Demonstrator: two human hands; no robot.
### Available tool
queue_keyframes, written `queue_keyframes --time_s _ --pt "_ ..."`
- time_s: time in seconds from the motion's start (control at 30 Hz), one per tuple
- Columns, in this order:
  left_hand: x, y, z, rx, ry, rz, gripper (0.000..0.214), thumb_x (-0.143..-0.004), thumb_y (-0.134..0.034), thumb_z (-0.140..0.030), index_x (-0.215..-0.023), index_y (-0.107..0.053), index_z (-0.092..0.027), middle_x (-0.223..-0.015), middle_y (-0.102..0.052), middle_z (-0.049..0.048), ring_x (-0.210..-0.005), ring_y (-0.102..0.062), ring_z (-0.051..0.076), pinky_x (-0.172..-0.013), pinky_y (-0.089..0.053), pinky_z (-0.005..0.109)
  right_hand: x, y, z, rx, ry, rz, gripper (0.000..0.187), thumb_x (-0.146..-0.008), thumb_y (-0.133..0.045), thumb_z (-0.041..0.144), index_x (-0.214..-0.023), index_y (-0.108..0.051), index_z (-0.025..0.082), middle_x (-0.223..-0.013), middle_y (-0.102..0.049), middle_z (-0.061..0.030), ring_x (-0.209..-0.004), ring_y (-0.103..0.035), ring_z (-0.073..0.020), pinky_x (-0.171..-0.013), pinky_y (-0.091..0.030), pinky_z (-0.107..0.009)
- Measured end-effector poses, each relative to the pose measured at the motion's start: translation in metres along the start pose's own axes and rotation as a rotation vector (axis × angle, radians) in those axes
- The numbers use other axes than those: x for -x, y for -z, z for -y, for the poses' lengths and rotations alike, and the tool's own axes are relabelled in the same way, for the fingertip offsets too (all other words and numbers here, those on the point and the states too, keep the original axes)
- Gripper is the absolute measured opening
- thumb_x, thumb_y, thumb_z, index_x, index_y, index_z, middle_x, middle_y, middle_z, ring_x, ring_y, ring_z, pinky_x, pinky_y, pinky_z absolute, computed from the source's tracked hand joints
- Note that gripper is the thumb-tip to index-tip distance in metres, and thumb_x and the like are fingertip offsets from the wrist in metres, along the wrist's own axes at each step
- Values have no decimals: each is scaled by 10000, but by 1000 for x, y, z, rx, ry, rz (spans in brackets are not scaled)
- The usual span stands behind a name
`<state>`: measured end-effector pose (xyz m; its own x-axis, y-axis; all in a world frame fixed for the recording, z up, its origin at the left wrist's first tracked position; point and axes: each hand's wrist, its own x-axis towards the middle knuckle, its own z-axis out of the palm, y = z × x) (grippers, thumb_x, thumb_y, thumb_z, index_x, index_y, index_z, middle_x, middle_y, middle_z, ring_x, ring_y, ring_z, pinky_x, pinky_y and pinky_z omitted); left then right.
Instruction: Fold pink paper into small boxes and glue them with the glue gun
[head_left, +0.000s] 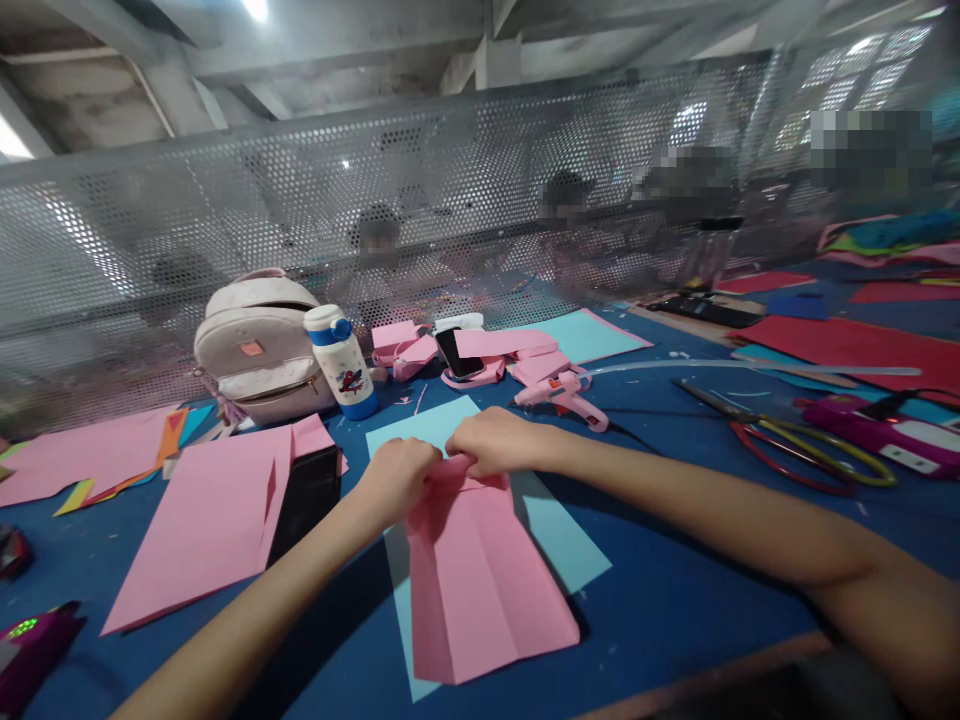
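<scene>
In the middle of the blue table lies a pink paper piece [480,580] with several creases, gathered narrow at its far end and flared toward me. My left hand [401,475] is closed on the left of that far end. Close beside it, my right hand [491,440] grips the same folded end from the right. A light blue sheet [570,550] lies beneath the pink paper. Just beyond my right hand rests a pink glue gun [564,393] with a long clear glue stick [750,368] extending from its back.
Scissors [795,445] and a purple power device [877,430] lie at right. Folded pink paper [202,510] covers part of a black object [307,500] at left. A white backpack [259,340] and a bottle [341,365] stand before a perforated metal screen [465,170]; people sit behind it.
</scene>
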<state>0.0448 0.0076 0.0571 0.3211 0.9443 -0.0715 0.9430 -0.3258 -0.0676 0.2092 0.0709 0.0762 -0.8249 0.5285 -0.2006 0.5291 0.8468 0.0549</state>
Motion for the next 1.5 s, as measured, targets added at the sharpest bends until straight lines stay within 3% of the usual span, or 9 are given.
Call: queue_keyframes --time_s 0.13,0.3,0.5,0.6,0.73,0.93,1.13,1.37,1.5 --pt "-2 -1 -3 9 -15 -47 299 -959 -482 -292 -827 -714 -158 -817 -733 111 -776 -673 240 -679 -419 290 1 2 5 -10 -11 -14 201 -781 -608 226 -946 -720 203 -930 -746 -75 -852 -684 -233 -586 -348 -250" --pt "-2 4 -2 33 -29 -104 243 -928 -507 -189 -795 -707 -160 -828 -743 100 -793 -688 238 -707 -433 296 1 1 5 -14 -22 -40 227 -779 -620 229 -979 -712 179 -975 -741 -92 -886 -690 -251 -604 -367 -259" --pt "5 22 1 35 -74 -207 259 -899 -517 -79 -1058 -692 -185 -1055 -721 82 -999 -661 227 -806 -453 300 -2 -5 2 -11 -64 -21 230 -770 -666 226 -977 -724 145 -985 -735 -127 -879 -701 -273 -606 -391 -272" --pt "12 29 -6 -9 -137 -171 230 -923 -504 -96 -947 -715 -184 -950 -730 79 -907 -674 233 -822 -457 335 -2 -5 2 -15 -81 -12 234 -781 -657 212 -992 -729 140 -994 -735 -138 -898 -702 -280 -616 -401 -274" --pt "20 31 -24 -145 -182 -9 262 -800 -548 33 -882 -717 -150 -878 -741 98 -807 -692 249 -765 -490 337 1 -2 4 -29 -88 4 222 -794 -650 221 -982 -737 142 -990 -739 -140 -917 -700 -285 -622 -406 -274" --pt "26 0 -43 -211 -220 21 343 -839 -512 21 -1130 -679 -52 -1126 -717 194 -1032 -689 301 -914 -521 406 6 1 5 -70 -84 35 242 -804 -600 188 -1003 -728 137 -1002 -736 -153 -880 -700 -276 -613 -393 -267" --pt "34 -51 -29 -332 -286 -242 387 -887 -483 0 -1239 -630 -64 -1271 -665 201 -1162 -660 286 -940 -550 396 15 -4 0 -191 -63 104 269 -889 -468 249 -912 -701 116 -905 -729 -143 -707 -652 -212 -525 -296 -258" --pt "41 -59 -11 -139 -371 -412 305 -986 -448 -128 -1252 -596 -119 -1196 -684 132 -1117 -644 252 -987 -508 395 34 -10 0 -390 -1 87 434 -1010 -343 453 -815 -598 161 -737 -625 -30 -590 -483 -126 -531 -264 -251" --pt "49 -63 -13 9 -295 -394 299 -945 -507 -92 -1226 -584 -160 -1194 -647 92 -1020 -618 234 -932 -513 394 35 -30 2 -665 -56 -89 269 -943 -511 450 -866 -511 192 -705 -531 35 -597 -439 -114 -545 -276 -233"
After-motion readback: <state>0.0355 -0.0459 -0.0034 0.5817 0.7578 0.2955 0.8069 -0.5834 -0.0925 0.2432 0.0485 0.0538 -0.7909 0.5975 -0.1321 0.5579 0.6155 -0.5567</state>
